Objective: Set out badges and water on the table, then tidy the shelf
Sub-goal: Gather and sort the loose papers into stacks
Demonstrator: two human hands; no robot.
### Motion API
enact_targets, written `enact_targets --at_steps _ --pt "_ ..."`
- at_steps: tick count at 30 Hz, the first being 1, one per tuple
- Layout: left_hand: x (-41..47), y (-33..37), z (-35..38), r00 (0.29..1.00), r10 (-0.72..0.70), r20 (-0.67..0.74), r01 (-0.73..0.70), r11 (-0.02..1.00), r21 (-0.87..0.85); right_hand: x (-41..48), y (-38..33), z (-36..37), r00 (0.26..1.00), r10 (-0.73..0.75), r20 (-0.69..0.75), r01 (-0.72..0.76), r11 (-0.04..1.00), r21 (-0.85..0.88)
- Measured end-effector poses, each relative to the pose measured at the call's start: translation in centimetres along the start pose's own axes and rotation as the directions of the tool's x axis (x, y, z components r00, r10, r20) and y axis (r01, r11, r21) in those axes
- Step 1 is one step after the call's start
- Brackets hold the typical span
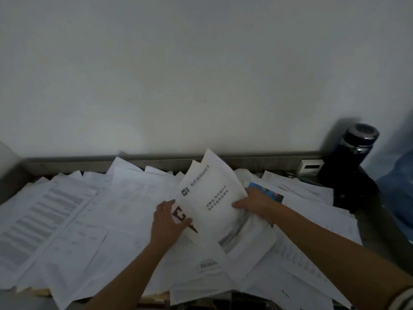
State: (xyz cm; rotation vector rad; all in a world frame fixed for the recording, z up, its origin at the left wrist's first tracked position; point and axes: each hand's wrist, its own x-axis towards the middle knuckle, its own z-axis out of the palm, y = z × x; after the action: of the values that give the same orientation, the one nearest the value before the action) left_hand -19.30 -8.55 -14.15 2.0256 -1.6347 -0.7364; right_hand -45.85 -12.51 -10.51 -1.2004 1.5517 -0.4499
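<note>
White sheets [125, 215] cover my shelf [156, 163], whose back rim is grey-brown with a faint wood grain. The sheet at far left [42, 222] carries grey printed lines in rows. The page I grip [212, 198] is white with dark characters and a small dark square logo. Under my left hand [166, 222], a sheet with a bold black block mark [178, 214]. By my right hand [257, 202], a picture [268, 192] in blue with red and dark patches. A flask [353, 153], dark navy-black with glossy highlights. A small box [310, 166], white. The wall [178, 74], plain off-white. On my right wrist, a cuff [402, 298] striped dark and pale.
</note>
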Motion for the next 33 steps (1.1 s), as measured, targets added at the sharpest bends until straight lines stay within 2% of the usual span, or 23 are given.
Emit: enact_targets --at_steps 1,2,3,4,5,7,9,11,12,13,15,16,17,18,19,21,23,27,29,31,33 --pt "-0.3 0.5 -0.2 0.990 -0.056 -0.127 0.034 0.985 -0.168 -0.4 -0.3 -0.9 0.999 -0.043 -0.011 0.043 0.995 0.085" --pt "-0.5 1.2 -0.5 0.974 -0.137 -0.182 0.075 0.946 -0.314 -1.0 -0.5 -1.9 0.996 -0.086 -0.023 0.089 0.976 0.199" --pt "-0.7 1.9 -0.8 0.964 -0.216 -0.153 0.119 0.871 -0.478 -1.8 -0.8 -2.6 0.992 -0.116 -0.040 0.123 0.946 0.301" --pt "-0.9 3.2 -0.9 0.966 -0.256 -0.040 0.173 0.752 -0.636 -2.6 -0.9 -3.4 0.990 -0.130 -0.063 0.144 0.912 0.385" --pt "-1.1 4.7 -0.7 0.968 -0.227 0.109 0.228 0.606 -0.762 -3.3 -0.7 -4.1 0.988 -0.136 -0.078 0.157 0.887 0.435" --pt "-1.4 7.4 -0.1 0.950 -0.072 0.303 0.307 0.378 -0.873 -3.8 0.0 -4.3 0.990 -0.113 -0.085 0.140 0.881 0.451" --pt "-1.5 9.3 0.7 0.939 0.007 0.345 0.336 0.214 -0.917 -4.6 1.2 -3.8 0.992 -0.073 -0.106 0.109 0.914 0.390" --pt "-1.1 9.6 1.7 0.928 0.018 0.372 0.368 0.108 -0.924 -5.4 2.8 -3.1 0.991 -0.032 -0.134 0.072 0.947 0.313" --pt "-0.9 9.1 2.1 0.913 0.013 0.407 0.404 0.108 -0.909 -5.8 3.5 -2.7 0.992 -0.018 -0.125 0.053 0.957 0.286" --pt "-1.0 8.6 2.4 0.892 0.005 0.453 0.446 0.165 -0.880 -6.4 4.0 -2.4 0.995 0.000 -0.104 0.027 0.964 0.264" --pt "-1.6 7.3 3.4 0.878 -0.040 0.477 0.452 0.399 -0.798 -7.6 4.7 -2.1 1.000 0.025 -0.003 -0.024 0.981 0.192" --pt "-1.7 6.6 3.8 0.878 -0.096 0.470 0.455 0.475 -0.753 -8.0 4.8 -2.1 0.998 0.036 0.052 -0.043 0.988 0.149" --pt "-2.0 6.3 3.9 0.870 -0.151 0.470 0.476 0.507 -0.718 -8.1 5.0 -2.5 0.996 0.048 0.075 -0.056 0.993 0.102" --pt "-2.0 5.9 3.9 0.865 -0.182 0.468 0.490 0.514 -0.704 -7.9 5.4 -3.1 0.998 0.053 0.035 -0.054 0.998 0.041" --pt "-1.8 5.5 3.5 0.865 -0.208 0.457 0.494 0.519 -0.698 -7.4 5.8 -4.0 0.997 0.041 -0.064 -0.045 0.997 -0.057" --pt "-1.1 4.6 2.6 0.866 -0.235 0.442 0.496 0.528 -0.690 -6.1 7.0 -6.4 0.948 0.004 -0.318 -0.089 0.963 -0.253" --pt "-0.9 3.3 2.2 0.863 -0.257 0.436 0.501 0.549 -0.668 -5.2 7.8 -9.0 0.906 -0.010 -0.423 -0.164 0.913 -0.373" --pt "-1.1 1.6 2.0 0.841 -0.310 0.443 0.538 0.557 -0.633 -3.4 8.2 -11.4 0.950 0.051 -0.307 -0.235 0.763 -0.602" --pt "-0.8 1.4 2.1 0.839 -0.323 0.438 0.543 0.547 -0.637 -2.7 7.9 -11.4 0.950 0.028 -0.312 -0.247 0.678 -0.692" --pt "-0.7 1.5 2.3 0.841 -0.329 0.430 0.541 0.544 -0.642 -2.3 7.7 -11.4 0.954 0.028 -0.298 -0.242 0.662 -0.710" --pt "-0.6 1.7 2.3 0.842 -0.330 0.427 0.539 0.538 -0.648 -2.1 7.7 -11.2 0.962 0.066 -0.265 -0.236 0.689 -0.685"
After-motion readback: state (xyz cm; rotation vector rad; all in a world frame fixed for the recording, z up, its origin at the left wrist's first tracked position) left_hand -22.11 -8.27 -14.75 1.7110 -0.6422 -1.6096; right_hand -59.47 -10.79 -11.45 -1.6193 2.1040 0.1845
